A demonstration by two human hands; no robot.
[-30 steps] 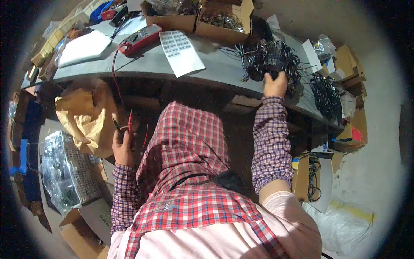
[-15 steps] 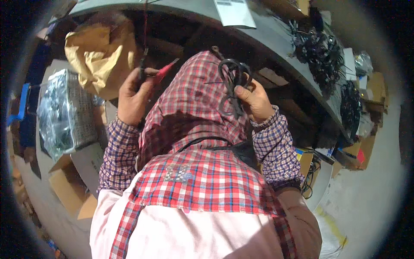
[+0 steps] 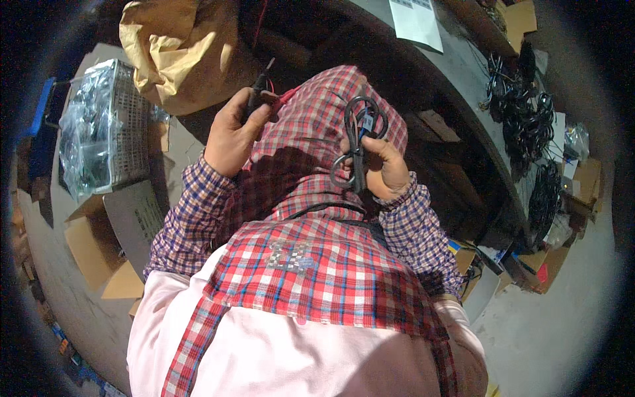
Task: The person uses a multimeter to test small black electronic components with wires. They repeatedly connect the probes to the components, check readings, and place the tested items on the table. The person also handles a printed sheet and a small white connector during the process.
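Note:
In my left hand point(image 3: 233, 132) there is a black test probe point(image 3: 256, 98), its thin metal tip pointing up. A red probe point(image 3: 287, 96) sticks out beyond the fingers toward the right; part of it is hidden by them. My right hand point(image 3: 385, 165) pinches a small coiled black cable point(image 3: 359, 149) between thumb and fingers. A small blue and white tag point(image 3: 367, 122) shows inside the loops. Both hands are above my lap, over the red checked apron point(image 3: 311, 142), and the probes are apart from the cable.
At the right, a dark workbench point(image 3: 456, 79) carries piles of black cables point(image 3: 526, 119) and a white sheet point(image 3: 415, 23). On the left stand a brown paper sack point(image 3: 172, 66), a plastic-lined basket point(image 3: 129, 126) and an opened cardboard box point(image 3: 99, 248).
My left hand has come closer to the right one, and the black probe now points up to the right. The coiled cable is turned, bringing its tag into sight. The view has shifted.

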